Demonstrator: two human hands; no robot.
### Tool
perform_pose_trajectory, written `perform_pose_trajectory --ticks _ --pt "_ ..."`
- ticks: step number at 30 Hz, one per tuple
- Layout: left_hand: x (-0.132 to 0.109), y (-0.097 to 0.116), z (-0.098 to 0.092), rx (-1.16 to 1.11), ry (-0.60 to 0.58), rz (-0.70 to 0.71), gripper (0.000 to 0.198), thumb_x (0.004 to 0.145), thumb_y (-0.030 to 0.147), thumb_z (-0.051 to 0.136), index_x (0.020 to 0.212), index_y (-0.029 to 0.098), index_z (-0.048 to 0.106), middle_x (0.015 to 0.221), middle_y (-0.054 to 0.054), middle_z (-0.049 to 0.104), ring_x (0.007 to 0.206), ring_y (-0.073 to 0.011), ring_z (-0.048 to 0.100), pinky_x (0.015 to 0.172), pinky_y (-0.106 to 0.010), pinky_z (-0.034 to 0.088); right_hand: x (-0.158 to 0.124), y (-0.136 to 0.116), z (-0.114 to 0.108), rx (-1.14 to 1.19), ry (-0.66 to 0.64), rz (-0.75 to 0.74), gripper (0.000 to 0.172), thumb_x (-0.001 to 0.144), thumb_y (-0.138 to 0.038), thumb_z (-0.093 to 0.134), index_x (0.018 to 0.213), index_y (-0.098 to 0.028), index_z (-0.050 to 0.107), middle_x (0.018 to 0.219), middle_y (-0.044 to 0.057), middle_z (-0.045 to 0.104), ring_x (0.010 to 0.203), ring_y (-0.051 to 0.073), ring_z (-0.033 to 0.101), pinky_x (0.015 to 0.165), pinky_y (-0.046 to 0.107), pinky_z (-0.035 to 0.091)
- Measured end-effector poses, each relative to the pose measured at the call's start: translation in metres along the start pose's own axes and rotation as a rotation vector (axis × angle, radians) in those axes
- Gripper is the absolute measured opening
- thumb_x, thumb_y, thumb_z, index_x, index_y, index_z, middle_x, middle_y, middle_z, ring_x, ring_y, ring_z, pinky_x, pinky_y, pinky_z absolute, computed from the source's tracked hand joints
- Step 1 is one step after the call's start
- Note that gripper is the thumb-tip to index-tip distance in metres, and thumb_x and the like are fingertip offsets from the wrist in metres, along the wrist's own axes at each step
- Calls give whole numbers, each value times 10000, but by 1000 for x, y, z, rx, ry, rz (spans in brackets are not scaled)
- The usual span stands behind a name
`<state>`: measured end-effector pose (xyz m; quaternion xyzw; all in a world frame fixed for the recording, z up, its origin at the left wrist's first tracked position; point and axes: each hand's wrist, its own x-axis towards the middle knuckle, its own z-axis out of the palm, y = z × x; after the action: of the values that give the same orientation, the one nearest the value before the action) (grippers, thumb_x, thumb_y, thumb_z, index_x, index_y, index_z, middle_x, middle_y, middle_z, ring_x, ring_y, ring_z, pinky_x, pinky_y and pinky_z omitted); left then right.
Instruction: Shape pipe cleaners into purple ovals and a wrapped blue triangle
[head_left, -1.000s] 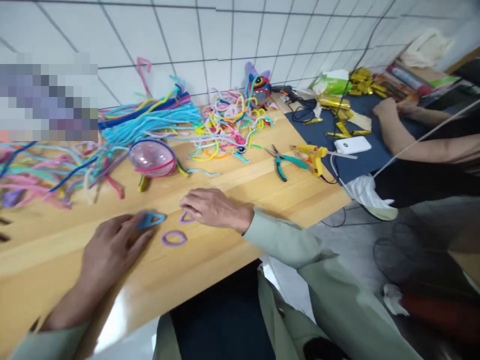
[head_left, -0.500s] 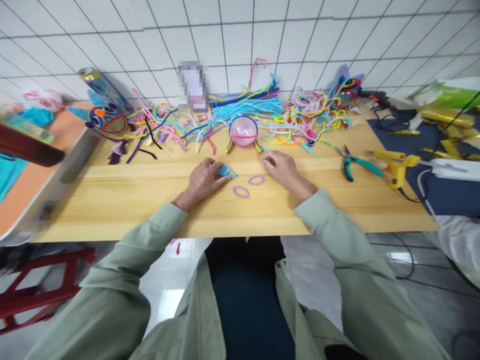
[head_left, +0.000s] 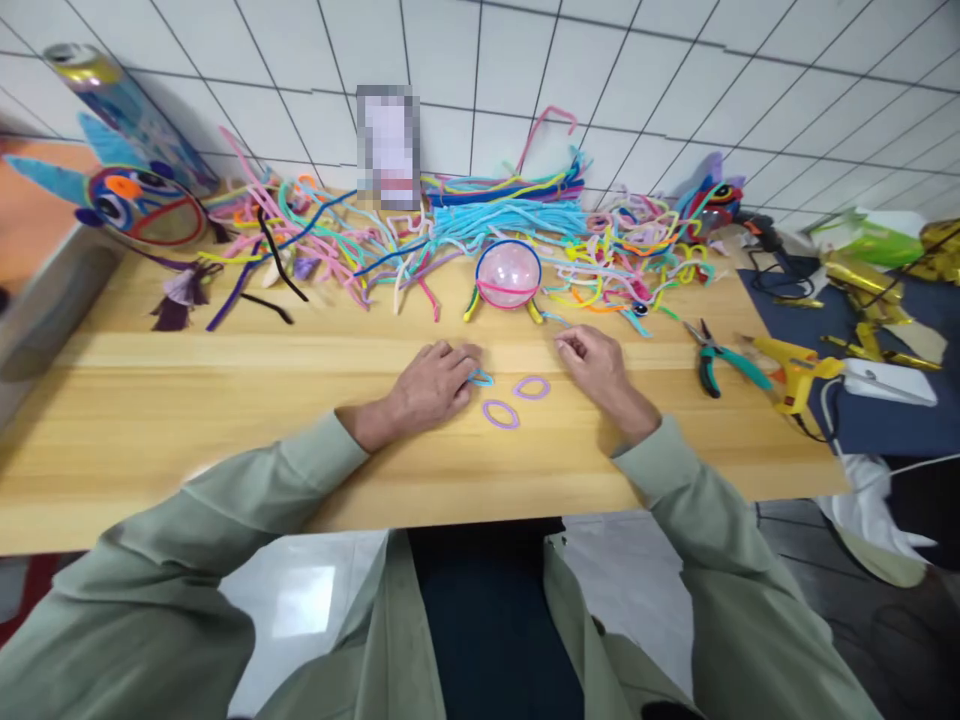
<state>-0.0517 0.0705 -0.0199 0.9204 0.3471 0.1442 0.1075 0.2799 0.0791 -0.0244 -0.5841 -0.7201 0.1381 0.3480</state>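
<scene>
On the wooden table, my left hand (head_left: 431, 388) lies palm down with its fingers over a light blue piece (head_left: 481, 378), which is mostly hidden under the fingertips. Just right of it are two purple pipe-cleaner loops, one nearer the edge (head_left: 500, 414) and one farther back (head_left: 532, 388). My right hand (head_left: 598, 368) rests with curled fingers near the end of a thin light blue strand (head_left: 555, 319); anything between its fingertips is too small to tell. Beyond both hands stands a clear ball (head_left: 508, 275) with a blue rim, a pink band and yellow legs.
Pipe cleaners (head_left: 510, 220) lie heaped along the tiled wall, with a phone (head_left: 388, 150) upright behind. Pliers (head_left: 720, 362) and a yellow glue gun (head_left: 796, 372) are at the right. A blue-eared figure (head_left: 146, 205) and a can (head_left: 127, 110) stand at the left.
The view has shifted and come closer to the table. My left hand has flattened over the light blue piece, covering most of it. My right hand looks much the same.
</scene>
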Motion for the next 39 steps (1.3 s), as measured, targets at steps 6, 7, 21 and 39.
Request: perform_pose_trajectory --ticks 6,7,21,39 --pt "0 -7 1 -167 105 -55 275 997 243 666 1270 217 680 1224 -149 741 1160 -333 696 1049 -492 573 -7 -3 -3 -48 47 42 163 942 -323 636 877 -266 775 830 52 773 730 219 648 781 388 545" --pt "-1 -8 1 -187 117 -65 296 1002 250 678 1296 221 679 1222 -143 734 1154 -324 697 1036 -478 580 -7 -4 -3 -50 51 45 165 942 -326 637 875 -267 776 830 54 775 727 220 648 779 390 546" --pt "11 -24 10 -846 445 -321 189 982 347 768 907 193 688 779 -2 717 683 -142 619 637 -264 453 -6 -7 -2 -37 116 -33 212 989 -398 682 865 -248 765 842 52 791 724 209 679 753 383 567" --pt "38 -14 11 -399 634 -109 371 1028 518 786 864 196 702 703 17 626 605 -114 503 582 -265 394 5 -64 27 241 28 -354 217 1115 -436 607 1113 -244 708 957 36 760 845 196 697 823 369 598"
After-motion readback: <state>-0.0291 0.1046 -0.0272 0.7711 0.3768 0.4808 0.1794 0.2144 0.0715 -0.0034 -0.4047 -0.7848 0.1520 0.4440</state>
